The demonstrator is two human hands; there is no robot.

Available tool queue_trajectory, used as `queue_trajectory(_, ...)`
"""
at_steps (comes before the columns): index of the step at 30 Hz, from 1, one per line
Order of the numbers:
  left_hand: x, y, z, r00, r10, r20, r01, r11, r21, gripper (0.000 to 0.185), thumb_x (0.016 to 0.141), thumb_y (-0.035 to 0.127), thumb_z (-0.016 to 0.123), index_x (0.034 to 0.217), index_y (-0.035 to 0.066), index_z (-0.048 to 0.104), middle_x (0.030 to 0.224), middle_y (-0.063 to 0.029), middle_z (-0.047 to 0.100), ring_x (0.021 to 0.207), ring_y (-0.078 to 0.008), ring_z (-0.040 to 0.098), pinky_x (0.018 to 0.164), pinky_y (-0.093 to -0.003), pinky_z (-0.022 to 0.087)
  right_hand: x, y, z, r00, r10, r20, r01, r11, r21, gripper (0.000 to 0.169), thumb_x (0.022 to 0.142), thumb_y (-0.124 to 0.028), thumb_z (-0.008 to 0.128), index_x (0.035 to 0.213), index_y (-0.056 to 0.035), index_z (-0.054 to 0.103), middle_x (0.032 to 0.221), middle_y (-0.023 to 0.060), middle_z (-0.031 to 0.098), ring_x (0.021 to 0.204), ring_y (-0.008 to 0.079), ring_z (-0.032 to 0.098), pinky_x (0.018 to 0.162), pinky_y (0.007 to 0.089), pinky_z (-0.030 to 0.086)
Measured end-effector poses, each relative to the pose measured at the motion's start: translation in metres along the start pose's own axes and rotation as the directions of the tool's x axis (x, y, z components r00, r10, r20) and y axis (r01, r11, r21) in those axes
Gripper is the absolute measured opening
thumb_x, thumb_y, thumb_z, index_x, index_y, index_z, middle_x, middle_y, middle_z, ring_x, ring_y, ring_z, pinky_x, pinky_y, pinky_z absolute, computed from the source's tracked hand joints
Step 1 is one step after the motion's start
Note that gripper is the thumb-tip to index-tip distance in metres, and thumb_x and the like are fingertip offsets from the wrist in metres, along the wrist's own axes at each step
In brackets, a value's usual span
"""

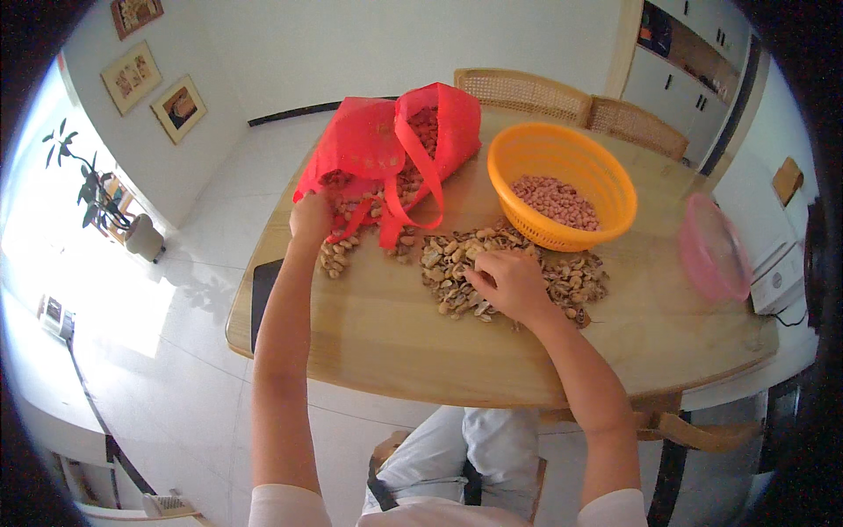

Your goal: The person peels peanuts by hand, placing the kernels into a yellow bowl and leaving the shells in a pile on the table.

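My left hand (312, 214) is at the left edge of a red fabric bag (369, 135), which lies with its opening towards me and peanuts in it; its fingertips are hidden, so its grip is unclear. Below the opening is a small group of unshelled peanuts (337, 255). My right hand (507, 280) is over a pile of peanut shells (454, 286), its fingers curled; whether it holds anything does not show. Just behind the pile stands an orange plastic basket (566, 188), tilted a little, with shelled pink-skinned peanuts (556, 201) inside.
Everything rests on a wooden table (408, 356). A dark flat object (263, 300) lies by its left edge, under my left forearm. A pink translucent basin (711, 250) and a white box-like device (778, 280) stand at the right. Cane-backed chairs (523, 95) are at the far side.
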State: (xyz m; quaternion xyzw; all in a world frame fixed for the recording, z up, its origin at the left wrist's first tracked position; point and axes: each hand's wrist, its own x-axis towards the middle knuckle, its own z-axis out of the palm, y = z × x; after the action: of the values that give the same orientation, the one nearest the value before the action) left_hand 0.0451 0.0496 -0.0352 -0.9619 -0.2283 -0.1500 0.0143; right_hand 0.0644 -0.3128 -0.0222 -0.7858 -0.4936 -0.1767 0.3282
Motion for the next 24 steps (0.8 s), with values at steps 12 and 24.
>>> queue_trajectory(12, -0.097, 0.13, -0.086, 0.909, 0.413, 0.057, -0.033, 0.207, -0.978, 0.025, 0.082, 0.003, 0.057, 0.107, 0.003, 0.056, 0.096, -0.0006, 0.057, 0.089, -0.0089, 0.054, 0.08, -0.0237, 0.044, 0.001, -0.01, -0.003, 0.973, 0.122, -0.197, -0.062, 0.956, 0.287, 0.017, 0.078, -0.011, 0.062, 0.091, -0.0057, 0.051, 0.071, 0.0068, 0.054, 0.058, 0.0201, 0.054, 0.052, 0.0329, 0.042)
queue_trajectory(24, -0.112, 0.171, -0.052, 0.909, 0.415, -0.034, -0.03, -0.016, -0.999, 0.025, 0.08, -0.003, 0.057, 0.104, 0.0, 0.052, 0.096, -0.005, 0.056, 0.091, -0.0111, 0.056, 0.081, -0.0261, 0.047, 0.0, -0.005, -0.007, 0.977, 0.147, -0.152, -0.101, 0.957, 0.271, 0.01, 0.082, -0.009, 0.055, 0.088, -0.0017, 0.051, 0.073, 0.0147, 0.054, 0.068, 0.0331, 0.055, 0.058, 0.04, 0.042)
